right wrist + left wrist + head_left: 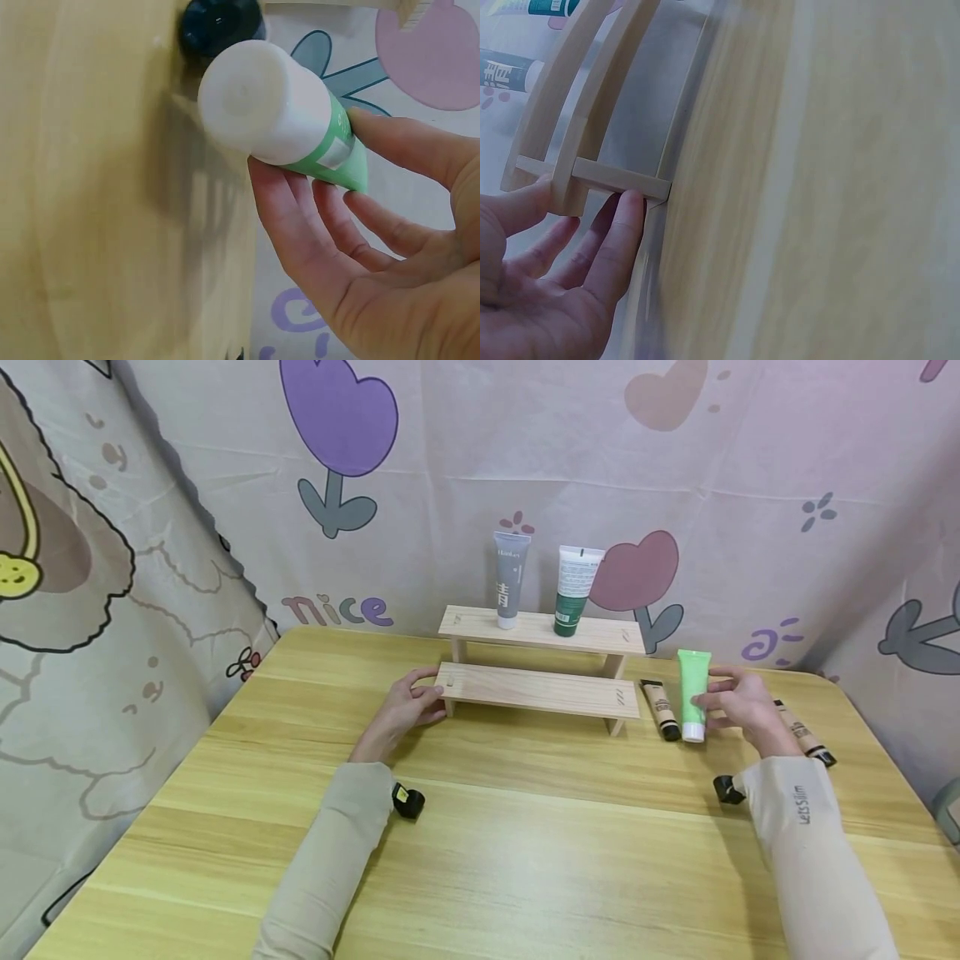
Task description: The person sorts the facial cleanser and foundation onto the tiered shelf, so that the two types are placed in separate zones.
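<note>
My right hand [738, 703] holds a light green squeeze tube [694, 681] with a white cap, thumb on one side and fingers on the other. The tube stands cap down, and in the right wrist view its white cap [244, 97] faces the camera. At the left end of a two-step wooden stand [536, 692], my left hand [405, 706] grips the lower step. Its thumb lies on the step's end and its fingertips [630, 206] are at the leg. On the upper step a grey tube [512, 577] and a white-and-green tube [576, 585] stand upright on their caps.
A beige tube with a black cap [661, 710] lies between the stand and the green tube. Another beige tube [804, 735] lies right of my right hand, partly hidden by it. A patterned curtain [480, 460] hangs behind the wooden table [525, 860].
</note>
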Motion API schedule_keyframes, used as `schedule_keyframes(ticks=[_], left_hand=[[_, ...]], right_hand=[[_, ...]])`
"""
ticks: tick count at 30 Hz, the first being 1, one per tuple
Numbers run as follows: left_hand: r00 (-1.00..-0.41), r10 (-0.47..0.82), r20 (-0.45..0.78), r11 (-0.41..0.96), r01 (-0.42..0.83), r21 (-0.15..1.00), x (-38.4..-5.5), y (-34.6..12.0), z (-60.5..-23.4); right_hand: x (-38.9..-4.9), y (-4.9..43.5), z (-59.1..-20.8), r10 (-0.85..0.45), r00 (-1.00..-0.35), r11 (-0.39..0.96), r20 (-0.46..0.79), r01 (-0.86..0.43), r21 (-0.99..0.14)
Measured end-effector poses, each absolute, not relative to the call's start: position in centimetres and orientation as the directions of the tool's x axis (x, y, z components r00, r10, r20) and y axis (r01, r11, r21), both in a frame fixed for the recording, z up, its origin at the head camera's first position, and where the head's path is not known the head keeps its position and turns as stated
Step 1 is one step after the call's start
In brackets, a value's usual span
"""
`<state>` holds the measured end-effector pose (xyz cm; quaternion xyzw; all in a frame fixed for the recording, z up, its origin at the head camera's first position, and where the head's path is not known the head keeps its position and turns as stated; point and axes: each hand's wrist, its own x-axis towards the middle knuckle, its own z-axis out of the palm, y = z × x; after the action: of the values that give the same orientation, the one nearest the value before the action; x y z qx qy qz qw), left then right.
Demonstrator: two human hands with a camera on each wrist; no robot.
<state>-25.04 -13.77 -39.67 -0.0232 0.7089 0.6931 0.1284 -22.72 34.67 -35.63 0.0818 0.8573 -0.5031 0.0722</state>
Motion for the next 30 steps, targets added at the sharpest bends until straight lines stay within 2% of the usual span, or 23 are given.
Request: schedule_keyframes(ticks=[19,30], left_hand=[[-0.965,0.143,-0.222,0.045,-0.217,0.975,-25.0,-13.8,-39.7],[-0.967,0.146,-0.211,0.045,-0.207,0.977,-24.9,-13.8,-39.6]], right_hand=[[-23.7,32.4,-33.5,0.167,-0.986,0.379,0.000,0.064,-0.923],[-24.4,30.6,-31.0,0.257,-0.961,0.271,0.106,-0.034,-0.962]])
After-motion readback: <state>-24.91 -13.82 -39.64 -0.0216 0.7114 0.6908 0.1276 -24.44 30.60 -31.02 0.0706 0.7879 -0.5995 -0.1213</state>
